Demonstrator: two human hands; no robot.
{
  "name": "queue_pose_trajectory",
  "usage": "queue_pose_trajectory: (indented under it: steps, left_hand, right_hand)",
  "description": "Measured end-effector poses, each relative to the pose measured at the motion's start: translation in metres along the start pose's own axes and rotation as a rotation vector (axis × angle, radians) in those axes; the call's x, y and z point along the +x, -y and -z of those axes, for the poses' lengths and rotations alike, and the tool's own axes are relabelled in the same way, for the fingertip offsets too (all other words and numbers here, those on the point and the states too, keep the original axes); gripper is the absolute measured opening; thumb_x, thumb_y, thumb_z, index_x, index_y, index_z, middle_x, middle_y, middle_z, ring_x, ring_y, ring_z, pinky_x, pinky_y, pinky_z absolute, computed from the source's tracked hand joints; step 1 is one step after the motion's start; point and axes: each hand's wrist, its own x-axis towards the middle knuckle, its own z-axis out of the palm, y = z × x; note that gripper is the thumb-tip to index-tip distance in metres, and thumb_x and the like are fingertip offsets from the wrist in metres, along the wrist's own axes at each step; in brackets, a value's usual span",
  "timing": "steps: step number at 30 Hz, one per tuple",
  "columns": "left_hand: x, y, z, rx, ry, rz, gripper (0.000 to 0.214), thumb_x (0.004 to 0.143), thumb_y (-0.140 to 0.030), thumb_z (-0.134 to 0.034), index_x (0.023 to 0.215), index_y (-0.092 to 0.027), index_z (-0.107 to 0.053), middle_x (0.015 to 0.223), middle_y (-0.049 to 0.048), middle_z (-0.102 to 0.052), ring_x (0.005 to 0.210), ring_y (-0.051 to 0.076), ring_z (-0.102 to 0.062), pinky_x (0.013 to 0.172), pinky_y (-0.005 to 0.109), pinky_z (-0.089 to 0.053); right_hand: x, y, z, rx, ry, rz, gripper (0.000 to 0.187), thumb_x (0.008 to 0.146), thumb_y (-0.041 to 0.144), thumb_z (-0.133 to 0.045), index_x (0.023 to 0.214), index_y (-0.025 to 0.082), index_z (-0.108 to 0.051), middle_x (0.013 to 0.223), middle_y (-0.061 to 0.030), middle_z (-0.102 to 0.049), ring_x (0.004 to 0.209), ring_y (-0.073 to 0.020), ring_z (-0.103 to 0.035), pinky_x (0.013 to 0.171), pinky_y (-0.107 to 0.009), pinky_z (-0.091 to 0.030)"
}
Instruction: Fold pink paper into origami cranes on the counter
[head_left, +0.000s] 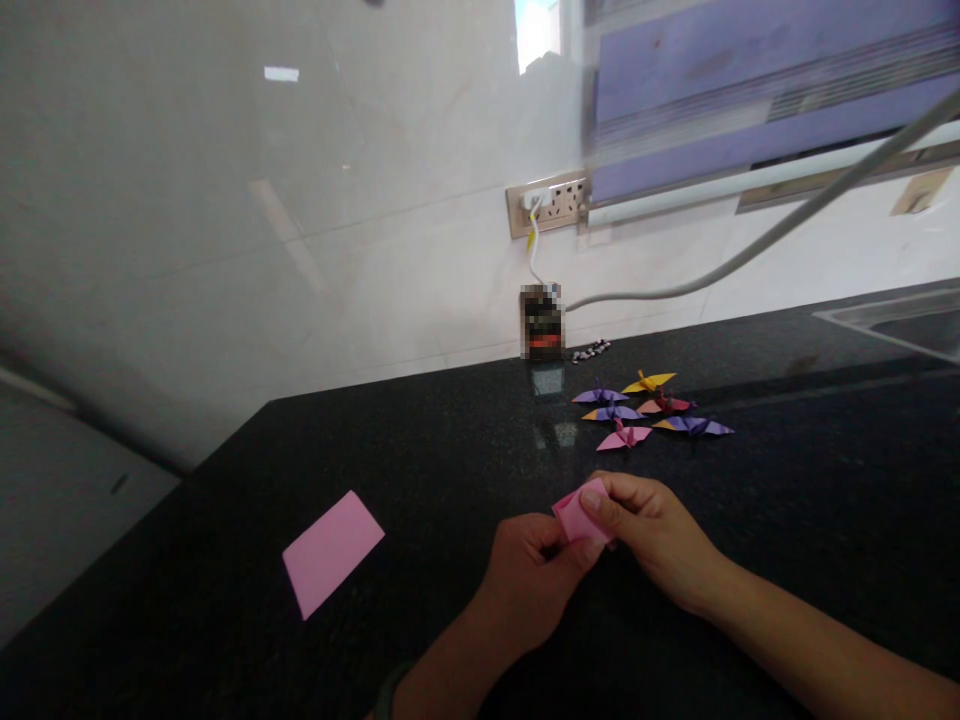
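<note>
A small folded piece of pink paper (577,518) is held between my two hands over the dark countertop. My left hand (529,575) pinches its lower left edge, with the thumb along the bottom. At its upper right, my right hand (651,525) grips the paper, thumb on top and fingers behind. The fingers underneath are partly hidden. Beyond my hands lie several folded paper cranes: a pink crane (624,436), a yellow crane (649,382), a red crane (666,403) and purple ones (694,427). A flat pink paper sheet (334,553) rests to the left.
The black speckled countertop (442,450) meets a pale tiled wall (337,250). Against the wall stands a small blurred box (543,322), beside a beaded strand (592,351). A white plug sits in the wall socket (551,203). A grey cable (750,250) runs to the right.
</note>
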Motion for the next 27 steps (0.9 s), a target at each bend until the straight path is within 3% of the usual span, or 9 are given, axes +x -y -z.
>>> queue_pose_trajectory:
  steps: [6, 10, 18, 27]
  left_hand:
    - [0.0007, 0.0019, 0.0015, 0.027, -0.069, 0.014, 0.036, 0.075, -0.041, -0.047, 0.051, -0.014, -0.046, 0.05, -0.0037, -0.033, 0.049, 0.008, -0.029, 0.045, 0.022, -0.021]
    - [0.0005, 0.0014, 0.0028, 0.087, -0.094, -0.047, 0.039, 0.075, -0.038, -0.047, 0.046, -0.014, -0.038, 0.049, -0.0043, -0.029, 0.048, 0.007, -0.027, 0.045, 0.022, -0.021]
    - [0.0008, 0.0045, 0.0051, -0.021, -0.105, -0.089, 0.033, 0.075, -0.036, -0.05, 0.051, -0.015, -0.042, 0.052, -0.0038, -0.034, 0.05, 0.007, -0.031, 0.046, 0.022, -0.024]
    - [-0.0002, -0.0001, 0.0085, 0.0, -0.104, -0.123, 0.035, 0.077, -0.034, -0.048, 0.049, -0.015, -0.038, 0.052, -0.0038, -0.032, 0.05, 0.008, -0.03, 0.047, 0.022, -0.025]
  right_hand:
    - [-0.0005, 0.0012, 0.0004, 0.025, 0.029, -0.014, 0.024, 0.078, 0.034, -0.05, 0.067, 0.013, -0.056, 0.059, 0.0023, -0.046, 0.053, -0.0082, -0.04, 0.05, -0.02, -0.031]
    - [-0.0014, 0.002, 0.0002, 0.032, 0.043, -0.012, 0.024, 0.078, 0.034, -0.05, 0.069, 0.013, -0.056, 0.061, 0.0014, -0.048, 0.055, -0.0086, -0.041, 0.051, -0.02, -0.032]
    - [-0.0023, 0.0005, 0.001, -0.001, 0.074, -0.015, 0.026, 0.079, 0.035, -0.049, 0.07, 0.012, -0.057, 0.059, 0.0019, -0.045, 0.054, -0.0082, -0.039, 0.049, -0.02, -0.03]
    - [-0.0015, 0.002, 0.0018, -0.041, 0.092, 0.007, 0.026, 0.08, 0.034, -0.048, 0.067, 0.013, -0.055, 0.06, 0.0015, -0.044, 0.056, -0.0091, -0.041, 0.051, -0.021, -0.031]
